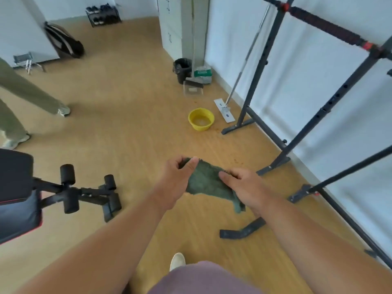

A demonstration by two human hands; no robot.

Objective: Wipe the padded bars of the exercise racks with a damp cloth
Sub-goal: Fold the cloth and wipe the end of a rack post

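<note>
Far to my left a person in olive trousers (25, 92) stands on the wooden floor (127, 128), and nearer me sits a workout bench (17, 198) with black foam rollers (67, 174) on its leg frame. In the middle, held out in front of me at about waist height, is the green cloth (206, 180). My left hand (179, 177) pinches its upper corner between thumb and fingers, and my right hand (246, 187) grips the opposite edge, fingers curled over it, so the cloth is stretched between them with one tail hanging below my right wrist.

Beyond the cloth a yellow basin (201, 119) stands on the floor (there seems to be a little water in it), with a flat mop (224, 110) just beside it. To the right, along the white wall, stand the black exercise racks (297, 132), and the padded bar (324, 25) runs high across the nearer one, well apart from the cloth.

I judge I am spreading or folding the cloth before wiping. The risks: the hanging tail could slip from a loose grip as I reach up, a soaked cloth could drip and leave the floor slick, and the rack feet (237, 127) and the bent black piece (244, 229) near my shoe (177, 261) are easy to trip on.
</note>
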